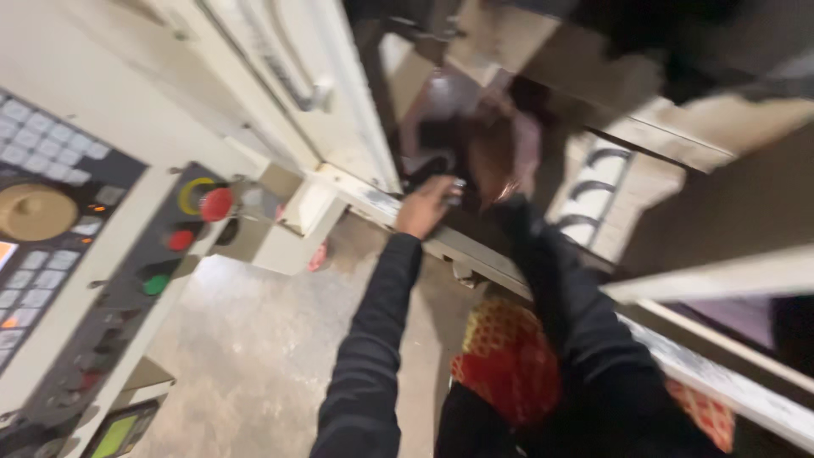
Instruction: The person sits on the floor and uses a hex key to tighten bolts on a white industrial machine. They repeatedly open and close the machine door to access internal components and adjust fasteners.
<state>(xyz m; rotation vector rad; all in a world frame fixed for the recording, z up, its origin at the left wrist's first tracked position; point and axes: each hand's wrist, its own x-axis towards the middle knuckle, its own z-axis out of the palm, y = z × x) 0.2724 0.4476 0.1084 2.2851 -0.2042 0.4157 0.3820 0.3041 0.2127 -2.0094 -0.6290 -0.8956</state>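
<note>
The picture is motion-blurred. Both my arms, in dark sleeves, reach into the dark opening of a large cream-coloured machine [339,127]. My left hand [428,205] lies on the pale sill [475,254] at the opening's lower edge. Its fingers are curled beside a small shiny part [458,191], and I cannot tell whether it grips that part. My right hand [498,161] is deeper inside, against blurred dark and pinkish parts. What it touches is too smeared to make out.
A control panel [76,254] fills the left, with a red mushroom button [216,203], a smaller red button [180,240], a green button [155,284], a round dial [34,212] and keypads. A red-and-yellow patterned cloth [509,360] hangs at my waist. Grey concrete floor [271,339] lies below.
</note>
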